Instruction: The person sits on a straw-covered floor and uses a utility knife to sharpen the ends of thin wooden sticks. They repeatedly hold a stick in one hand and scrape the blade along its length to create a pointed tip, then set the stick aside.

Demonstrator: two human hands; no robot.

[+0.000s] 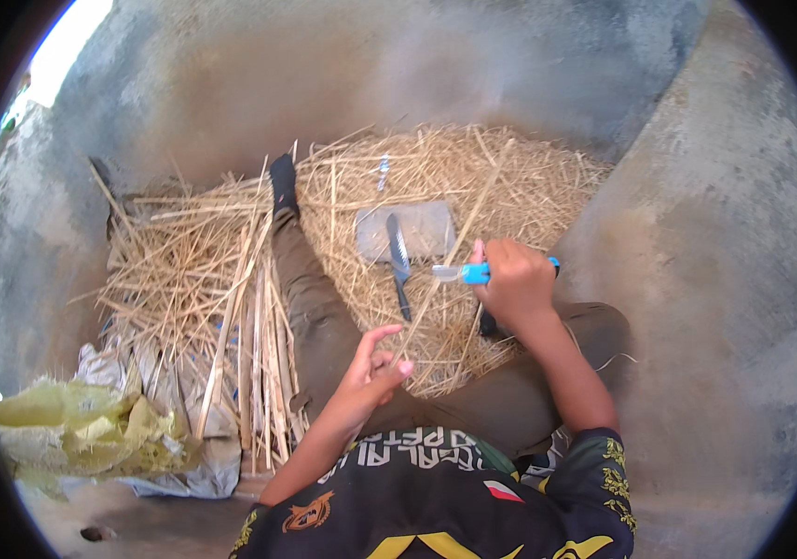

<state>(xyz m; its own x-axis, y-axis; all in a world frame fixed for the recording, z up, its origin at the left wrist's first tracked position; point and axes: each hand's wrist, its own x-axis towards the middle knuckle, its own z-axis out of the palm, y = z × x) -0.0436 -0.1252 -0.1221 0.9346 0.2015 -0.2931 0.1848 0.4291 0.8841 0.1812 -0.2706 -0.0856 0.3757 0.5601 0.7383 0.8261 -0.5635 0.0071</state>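
Here, in the head view, I see a crumpled yellow-green sack (82, 424) lying at the lower left, on a pale grey woven sack (189, 470), just beside a bundle of long straw stalks (249, 345). A flat grey stone (422, 228) rests on the loose straw pile (510, 177) ahead, and a serrated knife (398, 261) with a dark handle lies across the stone's near edge. My right hand (515, 284) is closed around a blue-handled knife (464, 273), whose short blade points left, just beside the serrated knife. A single straw stalk (445, 270) runs diagonally from my left hand (375, 363) up past the blade. The left-hand fingers are curled loosely, pinching the stalk's lower end. Both hands are near each other, above my folded leg.
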